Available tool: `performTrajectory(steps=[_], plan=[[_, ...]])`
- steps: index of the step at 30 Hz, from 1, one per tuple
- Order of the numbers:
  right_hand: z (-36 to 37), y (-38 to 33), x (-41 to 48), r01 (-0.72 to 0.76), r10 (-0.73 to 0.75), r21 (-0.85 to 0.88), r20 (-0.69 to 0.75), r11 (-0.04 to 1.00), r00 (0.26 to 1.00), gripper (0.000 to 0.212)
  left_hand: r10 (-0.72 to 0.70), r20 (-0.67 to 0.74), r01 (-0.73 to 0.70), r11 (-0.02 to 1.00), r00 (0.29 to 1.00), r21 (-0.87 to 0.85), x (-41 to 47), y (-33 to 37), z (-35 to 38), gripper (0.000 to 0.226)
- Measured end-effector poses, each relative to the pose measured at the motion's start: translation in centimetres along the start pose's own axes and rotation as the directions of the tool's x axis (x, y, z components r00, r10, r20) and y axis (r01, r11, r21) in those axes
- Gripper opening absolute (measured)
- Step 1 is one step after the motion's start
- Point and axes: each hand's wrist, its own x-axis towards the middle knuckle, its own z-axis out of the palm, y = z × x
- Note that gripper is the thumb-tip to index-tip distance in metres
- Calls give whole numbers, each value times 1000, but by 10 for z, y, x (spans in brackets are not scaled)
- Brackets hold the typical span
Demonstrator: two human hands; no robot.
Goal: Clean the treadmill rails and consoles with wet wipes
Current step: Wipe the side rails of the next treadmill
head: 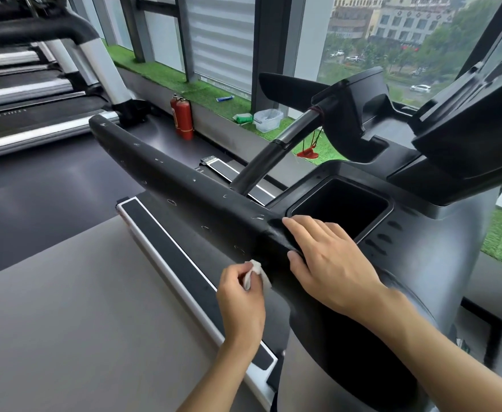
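White crumpled wet wipe (255,273) sits pinched in the left hand (240,298), pressed against the near side of the scuffed black padded treadmill rail (184,185), close to where it joins the grey console housing (440,248). The right hand (330,263) lies flat on top of the rail, fingers straight, just beside the square black cup well (341,206). Two red fire extinguishers (182,117) stand on the floor beyond the rail.
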Motion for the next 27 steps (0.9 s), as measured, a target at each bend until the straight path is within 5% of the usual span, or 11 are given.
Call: performTrajectory(steps=[14,27], plan=[[-1,-1,0,-5,5,-5,-12,1000,1000,50,-408,-53,397,906,911,-147,5,-18,16,7],[-2,-1,1,-29,29,29,9,999,1000,52,-643,144,644,669,752,-371,7,-33,34,19]])
